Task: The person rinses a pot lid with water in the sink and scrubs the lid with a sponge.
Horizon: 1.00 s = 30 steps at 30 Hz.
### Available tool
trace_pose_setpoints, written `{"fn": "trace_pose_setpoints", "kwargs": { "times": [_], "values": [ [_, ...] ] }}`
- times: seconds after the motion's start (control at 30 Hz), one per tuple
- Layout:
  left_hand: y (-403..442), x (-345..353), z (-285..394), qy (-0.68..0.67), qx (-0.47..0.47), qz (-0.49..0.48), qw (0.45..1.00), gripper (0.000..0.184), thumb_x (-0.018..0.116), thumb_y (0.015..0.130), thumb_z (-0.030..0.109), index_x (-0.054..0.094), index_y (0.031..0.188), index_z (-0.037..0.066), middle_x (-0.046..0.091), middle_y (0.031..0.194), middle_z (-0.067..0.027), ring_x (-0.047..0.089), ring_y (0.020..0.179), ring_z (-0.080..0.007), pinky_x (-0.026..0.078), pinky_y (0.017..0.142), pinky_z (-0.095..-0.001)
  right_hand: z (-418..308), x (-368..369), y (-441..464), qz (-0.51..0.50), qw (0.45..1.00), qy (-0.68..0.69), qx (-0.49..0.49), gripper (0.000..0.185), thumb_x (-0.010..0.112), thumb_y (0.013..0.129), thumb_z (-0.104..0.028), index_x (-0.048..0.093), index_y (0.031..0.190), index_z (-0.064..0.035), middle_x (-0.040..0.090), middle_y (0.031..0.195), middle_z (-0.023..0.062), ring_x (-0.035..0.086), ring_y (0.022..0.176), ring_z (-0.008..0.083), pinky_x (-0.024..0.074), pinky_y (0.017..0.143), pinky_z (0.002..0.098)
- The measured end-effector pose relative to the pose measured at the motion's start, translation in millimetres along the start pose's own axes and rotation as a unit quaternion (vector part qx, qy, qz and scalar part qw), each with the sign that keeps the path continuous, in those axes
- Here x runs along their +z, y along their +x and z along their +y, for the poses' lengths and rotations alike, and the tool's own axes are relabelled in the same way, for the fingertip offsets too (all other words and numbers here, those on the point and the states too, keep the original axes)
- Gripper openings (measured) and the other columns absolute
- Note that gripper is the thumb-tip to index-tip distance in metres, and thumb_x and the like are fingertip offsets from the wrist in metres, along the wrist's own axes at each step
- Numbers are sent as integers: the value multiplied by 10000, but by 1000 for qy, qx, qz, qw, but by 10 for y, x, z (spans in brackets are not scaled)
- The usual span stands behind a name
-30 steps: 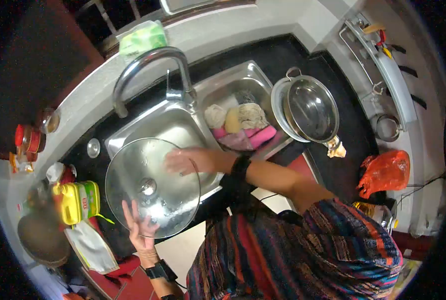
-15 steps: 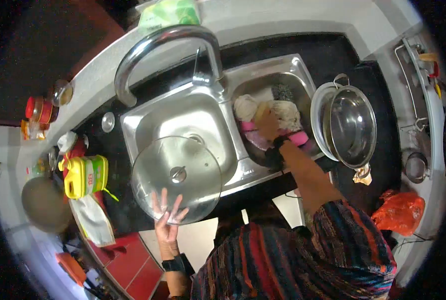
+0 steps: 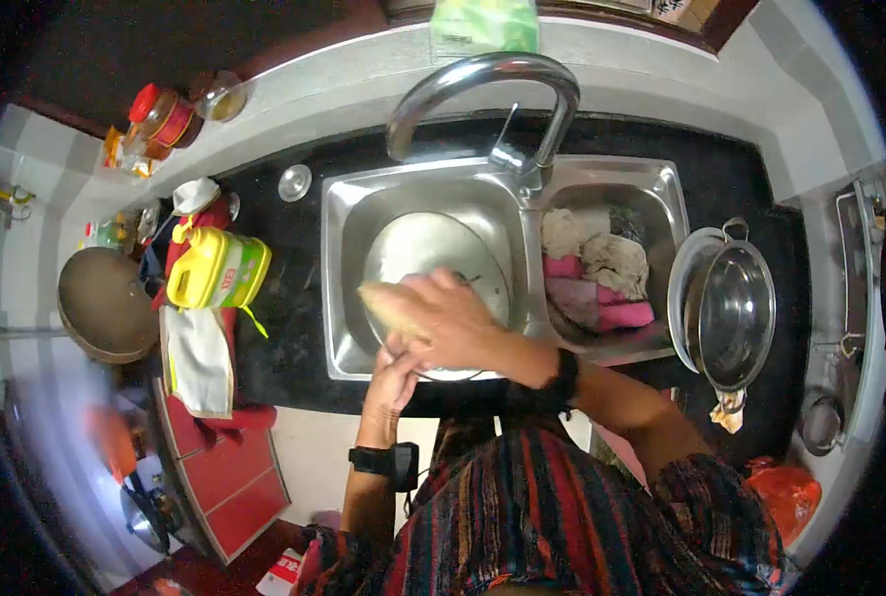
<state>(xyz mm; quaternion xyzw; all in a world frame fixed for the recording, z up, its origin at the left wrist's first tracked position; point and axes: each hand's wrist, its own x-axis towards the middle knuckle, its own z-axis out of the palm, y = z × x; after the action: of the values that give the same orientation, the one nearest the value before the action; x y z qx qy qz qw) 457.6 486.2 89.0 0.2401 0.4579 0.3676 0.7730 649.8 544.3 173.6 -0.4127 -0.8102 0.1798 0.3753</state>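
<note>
Extending from the right side of the frame, the right forearm runs leftward across the near edge of the sink (image 3: 339,248), a black band (image 3: 554,385) around its wrist. The right hand (image 3: 453,323) is palm-down, its back facing the camera, and is closed on a tan, oblong sponge (image 3: 388,306) that projects beyond its left side. Below and to the right hand's left, the left hand (image 3: 393,382) is raised from a nearly upright forearm, with a black wrist device (image 3: 395,462) fitted. Its fingers are bent at the near-left rim of the glass lid (image 3: 423,243) and are partly covered by the right hand; whether they are clamped on the rim cannot be determined.

The lid lies directly beneath and beyond both hands, within the left basin, its near rim reaching the basin's front edge. The sponge is above the lid; contact between them cannot be confirmed.

To the right of the right hand, the second basin contains cloths (image 3: 615,264) and pink items (image 3: 624,315). Farther right, a metal pan (image 3: 733,316) overlaps a white dish (image 3: 683,288). Beyond the hands, the faucet (image 3: 493,68) arches over the left basin's far side. Left of both hands, a yellow jug (image 3: 215,266) is noted on the black counter (image 3: 289,298).
</note>
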Motion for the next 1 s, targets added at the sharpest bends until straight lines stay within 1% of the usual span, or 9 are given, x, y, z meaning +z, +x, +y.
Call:
{"fn": "trace_pose_setpoints", "kwargs": {
  "times": [0.13,0.23,0.43,0.6,0.77,0.83,0.87,0.9,1.0],
  "values": [
    [-141,335,271,-35,45,-51,997,800,469,860,-127,142,1541,138,265,1554,-153,490,1276,-328,521,951,-441,601,631,341,-37,984,-102,139,455,649,734,-233,569,1177,-168,617,1027,145,585,876,341,502,739,472],
    [-197,329,274,23,68,-59,996,788,478,868,-117,152,1539,137,281,1548,-154,499,1267,-328,522,953,-431,673,272,562,-72,963,-131,225,525,613,802,-225,529,1320,-215,598,993,138,551,964,338,478,799,455],
    [-77,41,153,58,24,42,997,761,506,868,-98,190,1528,107,299,1536,-164,512,1257,-340,535,932,-420,-212,415,325,-105,991,-49,68,435,583,861,-229,555,1295,-227,590,1006,137,549,960,338,489,774,470],
    [-263,247,411,8,65,-77,995,767,525,865,-82,183,1528,95,282,1545,-157,513,1254,-347,538,931,-423,586,364,657,-94,965,-156,187,411,626,810,-251,598,1217,-210,613,914,108,587,829,298,478,673,455],
    [-32,-171,43,81,45,-21,996,740,524,883,-47,191,1526,111,295,1546,-137,478,1272,-415,530,935,-462,-150,504,352,-84,991,-105,3,567,707,673,-282,593,1211,-142,615,963,113,593,920,308,497,713,447],
    [-131,18,265,59,22,-3,998,743,485,870,-103,190,1526,87,311,1529,-168,512,1254,-359,520,942,-433,-223,431,390,-65,995,-67,42,544,711,678,-273,592,1189,-127,618,937,118,591,916,310,496,735,447],
    [-196,137,399,35,44,-36,998,744,476,869,-111,188,1526,88,305,1532,-168,510,1255,-362,522,939,-433,100,438,594,-190,941,49,274,399,668,747,-287,626,1099,-104,617,949,144,586,942,314,507,726,462],
    [-265,228,506,12,66,-68,995,745,467,868,-119,186,1526,89,298,1535,-167,508,1257,-366,525,937,-433,492,526,623,-83,969,-154,177,280,602,820,-295,647,959,-57,622,950,160,588,943,315,509,699,480],
    [-388,313,612,43,85,-75,993,756,464,861,-128,182,1527,91,292,1538,-164,493,1272,-364,527,936,-441,739,419,737,-115,922,-140,341,265,559,835,-261,642,987,-60,627,955,154,585,965,327,497,761,475]
  ]
}}
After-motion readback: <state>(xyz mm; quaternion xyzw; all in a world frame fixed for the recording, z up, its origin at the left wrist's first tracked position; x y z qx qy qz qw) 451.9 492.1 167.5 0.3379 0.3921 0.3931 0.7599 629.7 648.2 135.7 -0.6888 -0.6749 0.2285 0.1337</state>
